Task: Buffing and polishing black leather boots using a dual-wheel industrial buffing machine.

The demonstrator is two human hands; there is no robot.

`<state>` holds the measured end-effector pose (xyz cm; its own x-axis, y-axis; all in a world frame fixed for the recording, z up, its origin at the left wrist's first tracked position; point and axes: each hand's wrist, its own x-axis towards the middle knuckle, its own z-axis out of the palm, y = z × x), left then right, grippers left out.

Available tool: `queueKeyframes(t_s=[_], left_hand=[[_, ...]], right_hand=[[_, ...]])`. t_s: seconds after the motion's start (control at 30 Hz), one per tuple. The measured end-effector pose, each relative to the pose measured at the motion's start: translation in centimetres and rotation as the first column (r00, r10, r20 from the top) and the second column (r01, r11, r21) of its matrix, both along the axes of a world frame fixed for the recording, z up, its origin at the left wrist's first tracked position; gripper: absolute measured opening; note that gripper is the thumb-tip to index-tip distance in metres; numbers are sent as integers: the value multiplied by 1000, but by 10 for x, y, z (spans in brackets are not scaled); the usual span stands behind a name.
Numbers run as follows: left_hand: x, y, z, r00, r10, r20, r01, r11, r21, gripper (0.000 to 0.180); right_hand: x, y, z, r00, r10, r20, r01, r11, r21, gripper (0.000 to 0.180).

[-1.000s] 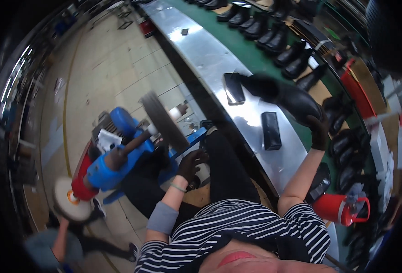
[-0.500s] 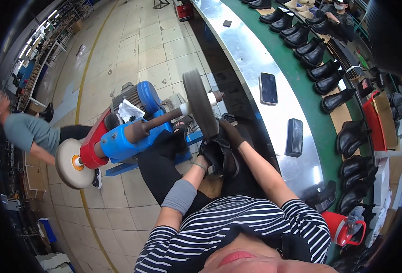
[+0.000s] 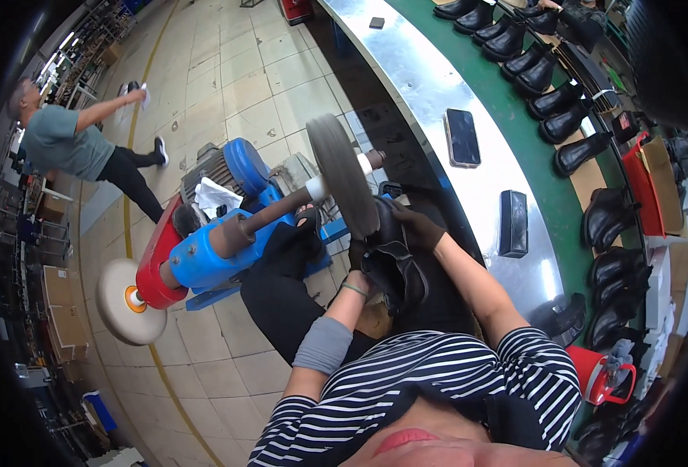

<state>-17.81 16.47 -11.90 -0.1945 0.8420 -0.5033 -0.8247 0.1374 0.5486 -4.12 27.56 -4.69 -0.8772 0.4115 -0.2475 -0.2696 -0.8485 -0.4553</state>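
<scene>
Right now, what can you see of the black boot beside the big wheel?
The black boot looks like smooth, glossy leather. Its wide, dark opening faces back toward the wearer, with the foot end pointing away, close by the wheel; whether they touch is unclear. The gloved right hand grips its right side; the left hand, partly hidden, is at its left.

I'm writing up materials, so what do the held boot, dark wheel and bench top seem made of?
Boot: probably black leather or a synthetic lookalike, from its smooth sheen. Dark wheel: perhaps fibre or abrasive, matte grey-brown; the look leaves it open. Bench top: likely bare metal, smooth, given its silvery, bright reflections.
</scene>
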Motion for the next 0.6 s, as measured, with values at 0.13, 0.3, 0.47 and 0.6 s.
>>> queueKeyframes(t_s=[0.13, 0.3, 0.47, 0.6], left_hand=[[-39, 10, -20, 491, -64, -869, 73, 997, -33, 37], [-15, 4, 29, 936, -72, 344, -13, 971, 238, 44], [-10, -29, -10, 965, 95, 244, -89, 995, -35, 49], [22, 6, -1, 962, -100, 255, 57, 983, 172, 41]], right_hand=[[-23, 0, 11, 992, -110, -66, 113, 993, 35, 57], [-40, 13, -52, 999, -2, 52, 8, 995, -102, 50], [-48, -12, -18, 973, 221, 65, -218, 975, -45, 51], [11, -2, 1, 995, 51, 87, -48, 998, -42, 52]])
